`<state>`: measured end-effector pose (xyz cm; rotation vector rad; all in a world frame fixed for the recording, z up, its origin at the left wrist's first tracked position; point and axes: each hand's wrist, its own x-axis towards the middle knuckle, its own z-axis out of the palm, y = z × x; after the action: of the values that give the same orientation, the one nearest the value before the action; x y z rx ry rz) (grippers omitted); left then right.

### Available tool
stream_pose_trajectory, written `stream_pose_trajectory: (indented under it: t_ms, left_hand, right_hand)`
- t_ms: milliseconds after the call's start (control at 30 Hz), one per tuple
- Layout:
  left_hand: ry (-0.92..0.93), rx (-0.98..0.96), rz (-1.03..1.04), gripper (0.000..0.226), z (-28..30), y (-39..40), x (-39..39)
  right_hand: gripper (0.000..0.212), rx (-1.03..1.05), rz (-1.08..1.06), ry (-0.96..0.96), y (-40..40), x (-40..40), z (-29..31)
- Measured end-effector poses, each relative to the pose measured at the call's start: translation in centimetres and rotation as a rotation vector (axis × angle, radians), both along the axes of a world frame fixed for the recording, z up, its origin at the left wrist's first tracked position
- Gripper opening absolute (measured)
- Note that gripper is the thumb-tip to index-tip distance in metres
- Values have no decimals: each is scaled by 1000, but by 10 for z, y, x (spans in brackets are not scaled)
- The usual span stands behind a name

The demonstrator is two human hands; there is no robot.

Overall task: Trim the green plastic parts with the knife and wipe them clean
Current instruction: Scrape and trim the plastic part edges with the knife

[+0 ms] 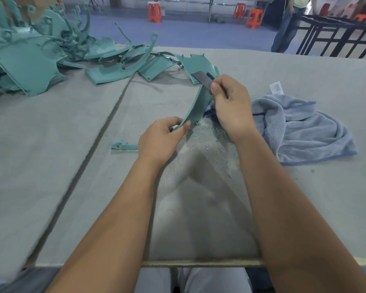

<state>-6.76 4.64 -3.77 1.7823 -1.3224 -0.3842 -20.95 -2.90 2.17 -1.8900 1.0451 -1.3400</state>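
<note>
Taking the curved green strip (pixel 195 108) as my landmark, I read the bench left to right. Well to its left and farther back, a heap of green parts (pixel 30 53) sprawls over the grey table (pixel 72 166); too many overlap for me to count. One short green offcut (pixel 124 144) lies just left of the strip's near end. My left hand (pixel 159 138) pinches that near end between thumb and curled fingers. The strip's long axis climbs from there up and rightward, away from me, to my right hand (pixel 230 104), which pinches one dark flat blade (pixel 203 80) between thumb and forefinger at the strip's far end, the blade laid across its edge. So the right hand is nearer the cutting edge, and I judge the next stroke should run down along the strip toward my left hand. Shavings (pixel 211 142) litter the table beneath it. One blue cloth (pixel 300 127) lies crumpled just right of it.
</note>
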Motion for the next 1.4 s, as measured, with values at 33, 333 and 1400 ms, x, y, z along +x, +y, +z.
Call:
stream_pose_trajectory:
  t_ms: [33,333,1400]
  left_hand:
    - [-3,-1,-2,28,0,0,0]
    - [-18,-7,-5,28,-1,0,1]
    - [-578,-272,21,22,8,5,2]
  right_hand:
    - [33,0,8,-10,1,-1,0]
    - [26,53,5,-32,5,-1,-4]
    - [25,557,97,-837,3,-36,-26]
